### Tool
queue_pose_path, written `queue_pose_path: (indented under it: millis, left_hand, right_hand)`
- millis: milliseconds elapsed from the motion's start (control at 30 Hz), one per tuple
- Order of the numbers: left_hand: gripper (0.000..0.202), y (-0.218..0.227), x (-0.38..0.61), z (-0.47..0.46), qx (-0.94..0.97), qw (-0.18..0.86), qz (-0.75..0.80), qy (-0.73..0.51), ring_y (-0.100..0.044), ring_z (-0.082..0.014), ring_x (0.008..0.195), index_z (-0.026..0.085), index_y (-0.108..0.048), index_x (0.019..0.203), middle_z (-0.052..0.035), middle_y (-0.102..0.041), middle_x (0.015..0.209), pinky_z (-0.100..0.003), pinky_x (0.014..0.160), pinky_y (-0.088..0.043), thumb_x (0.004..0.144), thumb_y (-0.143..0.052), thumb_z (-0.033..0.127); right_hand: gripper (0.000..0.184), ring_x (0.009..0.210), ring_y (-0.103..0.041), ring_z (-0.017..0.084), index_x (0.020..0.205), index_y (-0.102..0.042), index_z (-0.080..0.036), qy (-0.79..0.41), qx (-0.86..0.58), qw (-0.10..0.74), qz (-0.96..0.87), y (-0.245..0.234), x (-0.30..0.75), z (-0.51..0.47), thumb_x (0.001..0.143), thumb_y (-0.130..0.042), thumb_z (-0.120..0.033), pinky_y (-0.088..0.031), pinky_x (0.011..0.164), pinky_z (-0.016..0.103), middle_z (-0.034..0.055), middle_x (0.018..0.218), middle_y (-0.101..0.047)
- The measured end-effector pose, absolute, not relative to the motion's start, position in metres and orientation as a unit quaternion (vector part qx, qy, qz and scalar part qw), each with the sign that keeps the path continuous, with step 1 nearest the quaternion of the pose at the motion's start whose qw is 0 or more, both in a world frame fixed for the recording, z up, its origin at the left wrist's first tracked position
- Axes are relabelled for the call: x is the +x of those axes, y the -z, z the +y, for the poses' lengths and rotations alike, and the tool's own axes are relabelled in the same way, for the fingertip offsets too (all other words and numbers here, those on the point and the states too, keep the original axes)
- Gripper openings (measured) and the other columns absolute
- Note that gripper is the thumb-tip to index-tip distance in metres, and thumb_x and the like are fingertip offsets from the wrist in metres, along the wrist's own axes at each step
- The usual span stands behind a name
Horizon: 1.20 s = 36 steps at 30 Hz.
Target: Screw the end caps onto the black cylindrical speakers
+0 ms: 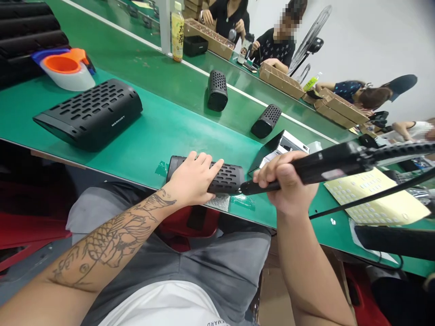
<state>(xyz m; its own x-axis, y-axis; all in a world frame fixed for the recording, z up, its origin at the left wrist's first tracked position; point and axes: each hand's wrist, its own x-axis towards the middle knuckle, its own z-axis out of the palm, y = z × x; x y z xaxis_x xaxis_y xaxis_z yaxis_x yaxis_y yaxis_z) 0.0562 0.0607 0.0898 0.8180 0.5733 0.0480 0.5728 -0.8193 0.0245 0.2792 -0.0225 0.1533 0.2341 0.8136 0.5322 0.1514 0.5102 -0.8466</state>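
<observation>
On the near edge of the green table lies a black slotted casing point(231, 177). My left hand point(195, 176) grips it from above, fingers over the slotted top and thumb on the near side. My right hand point(288, 183) is closed around a black electric screwdriver point(322, 164), held nearly level. Its tip meets the right end of the casing, where a small metallic glint shows. Clear tape and a pad point(219, 202) show under the casing. A larger slotted casing marked MERKURY point(91, 111) lies to the left.
Two more slotted casings point(217, 89) sit on the lower green belt beyond. Behind my right hand stands a black-and-white box point(283, 144); a yellow label sheet point(375, 197) lies to the right. Tape rolls point(66, 68) are at the left. Several people work across the line.
</observation>
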Motion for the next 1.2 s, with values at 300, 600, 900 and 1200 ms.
queue_pose_path:
  millis: [300, 600, 900, 1200]
  left_hand:
    - [0.109, -0.088, 0.056, 0.058, 0.953, 0.006, 0.302, -0.029, -0.067, -0.0481, 0.137, 0.003, -0.050, 0.190, -0.0306, -0.076, 0.151, -0.057, 0.123, -0.041, 0.104, -0.088, 0.058]
    - [0.110, -0.087, 0.057, 0.056, 0.944, 0.013, 0.328, -0.030, -0.067, -0.0502, 0.135, 0.008, -0.052, 0.190, -0.0317, -0.077, 0.152, -0.061, 0.117, -0.044, 0.101, -0.093, 0.058]
    - [0.110, -0.093, 0.048, 0.058, 0.954, 0.005, 0.299, -0.009, -0.066, -0.0484, 0.141, 0.015, -0.044, 0.195, -0.0288, -0.073, 0.163, -0.059, 0.118, -0.043, 0.101, -0.093, 0.045]
    - [0.094, -0.097, 0.046, 0.058, 0.957, 0.032, 0.289, -0.028, -0.064, -0.0480, 0.142, 0.009, -0.057, 0.184, -0.0286, -0.075, 0.154, -0.059, 0.116, -0.044, 0.102, -0.092, 0.041]
  right_hand:
    - [0.038, 0.054, -0.069, 0.021, 0.085, -0.078, -0.029, 0.110, -0.546, 0.706, -0.438, -0.145, 0.387, 0.000, 0.098, -0.103, -0.055, -0.055, 0.055, 0.038, -0.0028, 0.064, -0.070]
    - [0.041, 0.048, -0.064, 0.024, 0.085, -0.075, -0.032, 0.048, -0.557, 0.691, -0.459, -0.132, 0.380, -0.012, 0.097, -0.101, -0.062, -0.060, 0.052, 0.045, -0.0037, 0.064, -0.066]
    - [0.045, 0.041, -0.057, 0.015, 0.084, -0.073, -0.028, -0.174, -0.381, 0.746, -0.518, -0.181, 0.243, -0.033, 0.094, -0.105, -0.058, -0.056, 0.043, 0.033, -0.0078, 0.060, -0.061]
    - [0.051, 0.043, -0.062, 0.016, 0.091, -0.070, -0.030, -0.220, -0.405, 0.703, -0.542, -0.155, 0.196, -0.003, 0.091, -0.107, -0.066, -0.061, 0.047, 0.034, -0.0094, 0.061, -0.066]
